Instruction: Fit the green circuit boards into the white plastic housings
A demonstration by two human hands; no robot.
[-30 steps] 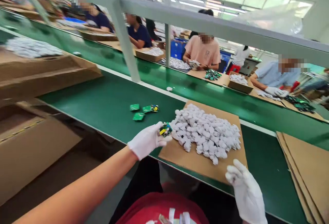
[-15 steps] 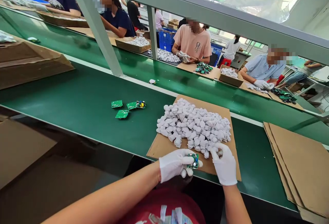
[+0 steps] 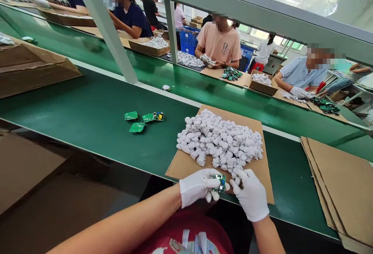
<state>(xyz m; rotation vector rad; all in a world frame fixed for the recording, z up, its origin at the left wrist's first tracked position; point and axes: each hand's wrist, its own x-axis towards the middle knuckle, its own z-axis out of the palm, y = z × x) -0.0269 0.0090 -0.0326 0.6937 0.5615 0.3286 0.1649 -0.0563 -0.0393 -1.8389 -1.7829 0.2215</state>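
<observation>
My left hand, in a white glove, pinches a small green circuit board with its component side facing up. Close by on the right, my gloved right hand has its thumb and fingers curled together at the near edge of a pile of small white pieces. White glove against white pieces hides what those fingertips hold, if anything. The pile lies on a flat cardboard sheet. To its left, several green circuit boards rest on the green work surface.
Cardboard sheets are stacked at the right. A cardboard box stands at the left. Beyond a grey metal frame, a green conveyor carries a small white item. Co-workers sit along its far side.
My right hand has drawn back slightly from the pile and turned toward my left hand, its fingers now nearer the board. My left hand keeps the board almost in place.
</observation>
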